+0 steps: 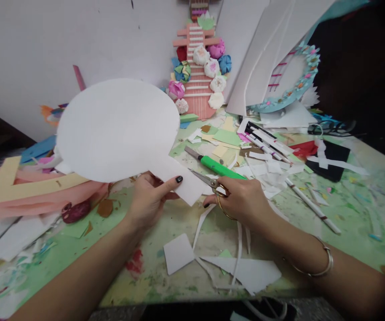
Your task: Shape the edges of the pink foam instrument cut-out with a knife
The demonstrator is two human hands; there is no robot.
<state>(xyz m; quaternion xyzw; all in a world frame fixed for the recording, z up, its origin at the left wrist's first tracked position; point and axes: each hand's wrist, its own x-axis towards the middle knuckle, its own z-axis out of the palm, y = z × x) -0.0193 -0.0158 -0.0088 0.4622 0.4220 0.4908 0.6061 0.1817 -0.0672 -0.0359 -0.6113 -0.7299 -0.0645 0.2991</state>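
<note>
A white oval paper cutout (119,129) with a short tab-like handle is held up over the table. My left hand (152,194) grips it at the base of the handle, thumb on top and fingers beneath. My right hand (242,200) has its fingers in the loops of gold-handled scissors (212,182). The scissor tips lie at the right edge of the handle; whether they are cutting into it I cannot tell. Just behind the scissors lies a green utility knife (217,166). Below my hands are a white square scrap (178,253) and a larger white offcut (249,269).
At the back stands a pink paper guitar (197,84) with paper flowers. To its right are white sheets (262,53) and a blue flower-trimmed ring (279,104). Striped sticks (313,207) and a black square (333,160) lie right; pink tissue paper (45,200) lies left.
</note>
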